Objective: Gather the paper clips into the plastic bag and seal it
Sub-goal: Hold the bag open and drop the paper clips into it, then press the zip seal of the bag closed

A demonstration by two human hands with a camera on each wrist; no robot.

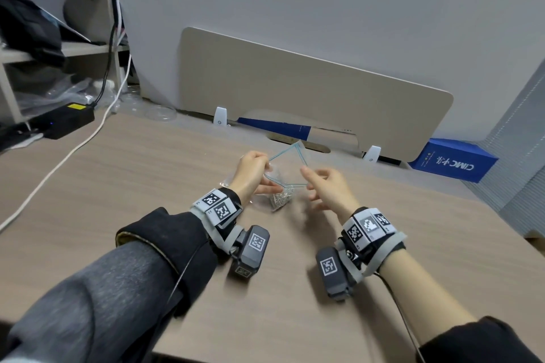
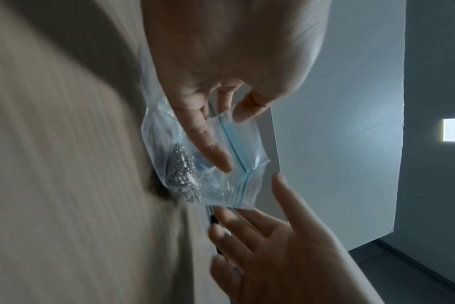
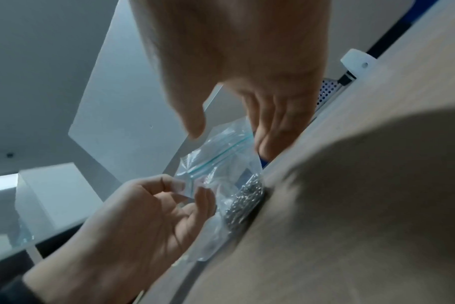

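Observation:
A small clear plastic bag [image 1: 295, 154] with a blue zip strip stands on the wooden desk [image 1: 147, 186], its mouth gaping. A heap of silver paper clips [image 1: 280, 200] lies in its bottom. My left hand [image 1: 265, 162] pinches the left end of the mouth between thumb and fingers. My right hand [image 1: 309, 183] hovers at the right end with its fingers spread and holds nothing. In the left wrist view the left hand [image 2: 229, 115] pinches the bag [image 2: 247, 148] above the clips [image 2: 181, 170]. In the right wrist view the bag [image 3: 221, 164] sits in the gap between the right hand's [image 3: 226, 135] thumb and fingers.
A beige divider panel [image 1: 295, 91] stands along the desk's far edge, with a blue box [image 1: 454, 162] at its right end. A black power adapter [image 1: 67, 121] and a white cable [image 1: 59, 162] lie at the left. Some clear plastic [image 1: 225, 183] lies by my left wrist.

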